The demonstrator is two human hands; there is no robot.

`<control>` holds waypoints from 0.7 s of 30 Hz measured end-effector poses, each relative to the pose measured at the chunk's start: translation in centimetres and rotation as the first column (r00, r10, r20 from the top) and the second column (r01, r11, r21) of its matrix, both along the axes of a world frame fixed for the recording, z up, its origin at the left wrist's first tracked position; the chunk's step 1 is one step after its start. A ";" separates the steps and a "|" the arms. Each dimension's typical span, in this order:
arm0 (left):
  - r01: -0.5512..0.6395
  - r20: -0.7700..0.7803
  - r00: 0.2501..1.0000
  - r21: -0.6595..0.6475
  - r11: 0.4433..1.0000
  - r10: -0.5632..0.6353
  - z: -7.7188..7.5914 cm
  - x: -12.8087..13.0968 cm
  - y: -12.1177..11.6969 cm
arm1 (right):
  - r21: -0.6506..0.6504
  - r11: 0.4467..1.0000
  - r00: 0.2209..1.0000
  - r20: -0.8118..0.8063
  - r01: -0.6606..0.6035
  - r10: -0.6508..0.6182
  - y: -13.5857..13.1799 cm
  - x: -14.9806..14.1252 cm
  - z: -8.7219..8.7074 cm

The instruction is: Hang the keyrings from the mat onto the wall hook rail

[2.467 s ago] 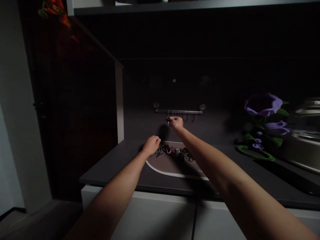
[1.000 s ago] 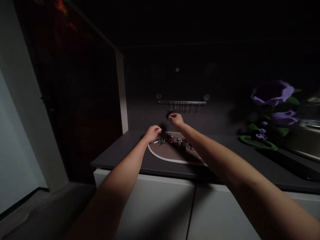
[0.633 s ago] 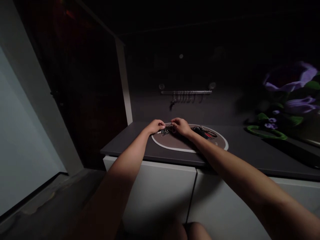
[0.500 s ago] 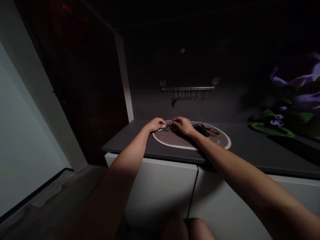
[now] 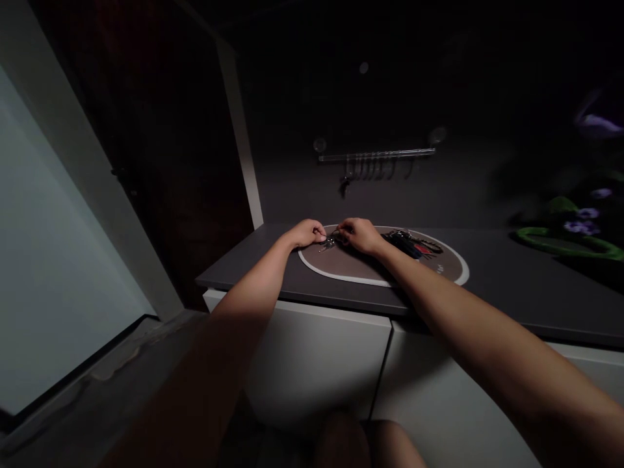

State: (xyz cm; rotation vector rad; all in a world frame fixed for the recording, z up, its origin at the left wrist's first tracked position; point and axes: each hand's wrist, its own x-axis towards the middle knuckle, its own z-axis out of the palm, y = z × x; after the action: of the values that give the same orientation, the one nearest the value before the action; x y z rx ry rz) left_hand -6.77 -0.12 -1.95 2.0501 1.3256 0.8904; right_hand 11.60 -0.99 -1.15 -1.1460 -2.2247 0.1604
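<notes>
A small bunch of keys (image 5: 328,244) lies at the left part of an oval brown mat (image 5: 351,268) with a white rim. My left hand (image 5: 307,233) pinches at the left side of these keys, thumb against fingers. From the right, my right hand (image 5: 361,236) has its fingers closed on a dark loop joined to the bunch; the fingertips partly cover it. Just right of that hand rests a pile of dark key holders and keys (image 5: 404,244), with a red piece (image 5: 422,249) and a braided strap among them. My right forearm hides part of the mat.
The mat lies on a dark grey counter (image 5: 234,263) above white cabinet doors (image 5: 322,344). On the wall behind, a clear rail with hooks (image 5: 377,155) carries one dark hanging item (image 5: 345,187). Purple flowers with a green loop (image 5: 565,240) stand at the right. A dark door is at the left.
The camera view has shifted slightly, so the rail sits higher and the flowers lie farther right. Both hands stay at the small bunch of keys, with the left fingers drawn together more tightly.
</notes>
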 end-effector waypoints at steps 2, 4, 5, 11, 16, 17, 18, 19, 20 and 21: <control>-0.008 0.027 1.000 0.010 1.000 0.007 0.0 0.0 0.0 | 0.001 1.000 1.000 0.005 -0.002 0.002 0.1 -0.1 0.1; -0.013 0.067 0.998 0.025 1.000 0.012 0.1 0.1 -0.1 | 0.009 1.000 1.000 0.009 -0.006 0.006 0.2 -0.1 0.1; -0.015 0.094 0.996 0.031 0.999 0.012 0.1 0.1 -0.1 | 0.013 1.000 1.000 0.009 -0.010 0.010 0.3 -0.2 0.1; -0.005 0.276 0.961 -0.005 1.000 0.006 0.6 0.5 -0.5 | 0.014 1.000 1.000 0.000 -0.024 0.024 0.3 -0.2 0.1; 0.002 0.416 0.909 -0.028 1.000 0.010 1.0 0.8 -0.8 | 0.026 0.999 0.999 -0.018 -0.040 0.041 0.1 -0.2 0.2; 0.004 0.457 0.889 -0.039 0.999 0.014 1.1 0.9 -0.8 | 0.035 0.998 0.999 -0.029 -0.045 0.046 0.1 -0.2 0.2; 0.007 0.498 0.867 -0.053 0.999 0.021 1.1 0.9 -0.8 | 0.046 0.998 0.998 -0.038 -0.047 0.049 0.0 -0.2 0.2; 0.012 0.537 0.843 -0.066 0.998 0.025 1.2 1.0 -0.8 | 0.058 0.997 0.998 -0.049 -0.046 0.049 -0.1 -0.2 0.2; 0.019 0.572 0.819 -0.075 0.997 0.028 1.2 1.0 -0.8 | 0.071 0.997 0.997 -0.059 -0.042 0.046 -0.1 -0.2 0.2; 0.028 0.604 0.797 -0.082 0.996 0.027 1.2 1.1 -0.8 | 0.087 0.995 0.997 -0.070 -0.037 0.043 -0.2 -0.3 0.3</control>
State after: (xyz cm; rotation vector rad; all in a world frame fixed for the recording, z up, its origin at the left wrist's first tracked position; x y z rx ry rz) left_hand -5.72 -0.96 -0.72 1.4950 0.9770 1.3232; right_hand 11.31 -1.16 -0.90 -1.0342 -2.1703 0.1194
